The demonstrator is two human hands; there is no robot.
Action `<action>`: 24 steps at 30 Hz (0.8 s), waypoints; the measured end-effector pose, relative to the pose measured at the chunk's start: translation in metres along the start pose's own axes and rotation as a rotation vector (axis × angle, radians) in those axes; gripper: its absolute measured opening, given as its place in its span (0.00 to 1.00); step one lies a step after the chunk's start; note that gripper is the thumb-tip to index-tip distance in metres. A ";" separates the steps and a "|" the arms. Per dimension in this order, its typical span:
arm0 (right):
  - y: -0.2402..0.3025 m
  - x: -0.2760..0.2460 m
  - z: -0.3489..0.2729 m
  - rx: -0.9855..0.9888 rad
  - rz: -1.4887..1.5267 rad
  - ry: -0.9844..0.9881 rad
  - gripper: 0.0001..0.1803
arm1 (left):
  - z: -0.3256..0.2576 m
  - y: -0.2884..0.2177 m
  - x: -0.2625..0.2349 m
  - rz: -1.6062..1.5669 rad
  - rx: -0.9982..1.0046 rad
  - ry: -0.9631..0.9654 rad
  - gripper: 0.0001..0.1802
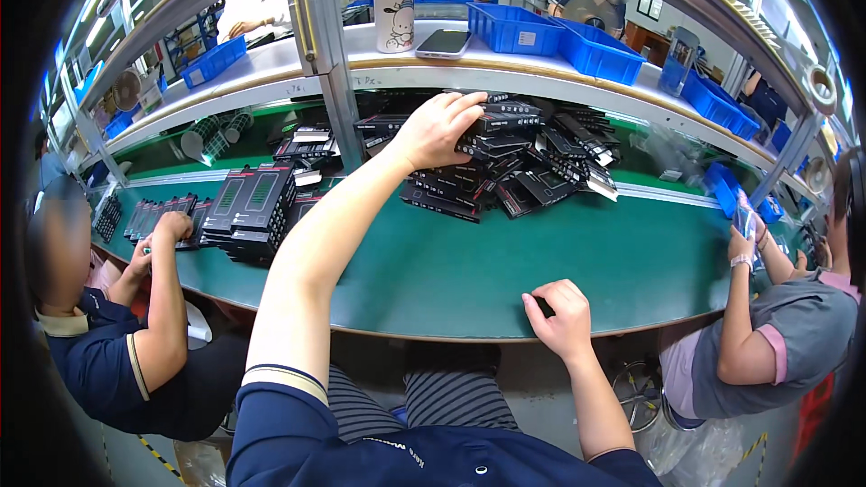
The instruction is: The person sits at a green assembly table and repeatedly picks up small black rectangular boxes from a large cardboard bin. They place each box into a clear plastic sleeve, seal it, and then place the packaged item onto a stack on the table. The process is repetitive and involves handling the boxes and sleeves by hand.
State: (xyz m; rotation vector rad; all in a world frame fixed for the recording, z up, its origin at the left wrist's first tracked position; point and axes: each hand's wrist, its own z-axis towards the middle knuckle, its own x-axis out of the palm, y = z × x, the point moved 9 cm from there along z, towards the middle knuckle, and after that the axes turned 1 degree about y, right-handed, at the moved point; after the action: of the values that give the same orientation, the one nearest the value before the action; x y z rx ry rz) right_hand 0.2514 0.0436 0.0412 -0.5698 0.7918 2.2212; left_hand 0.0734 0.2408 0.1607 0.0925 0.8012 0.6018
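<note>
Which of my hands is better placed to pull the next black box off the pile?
Left. The left hand already lies on top of the pile of black boxes, fingers curled over one. The right hand sits fisted at the near table edge, well away from the pile.

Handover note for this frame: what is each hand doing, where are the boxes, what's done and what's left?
Left hand: stretched forward, resting on top of the loose pile of black boxes at the back of the green bench.
Right hand: closed at the bench's near edge; a small dark item shows in it, unclear what.
Done: a squared stack of boxes sits to the left.
Left: the loose pile is unsorted.
</note>
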 end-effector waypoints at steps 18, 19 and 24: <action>0.039 0.051 0.017 -0.158 0.005 0.466 0.20 | -0.115 -0.111 -0.106 -0.321 -0.432 0.489 0.39; 0.051 0.075 0.011 -0.252 0.028 0.643 0.30 | -0.141 -0.135 -0.137 -0.355 -0.485 0.509 0.36; 0.136 0.135 0.000 -0.727 0.052 0.947 0.43 | -0.293 -0.229 -0.299 0.269 -1.126 0.395 0.25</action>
State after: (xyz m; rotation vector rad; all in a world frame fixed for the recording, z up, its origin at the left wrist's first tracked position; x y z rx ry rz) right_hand 0.0623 0.0292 0.0117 -2.0514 0.3660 2.1963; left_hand -0.1844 -0.1529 0.0797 -0.9876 0.7294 1.2759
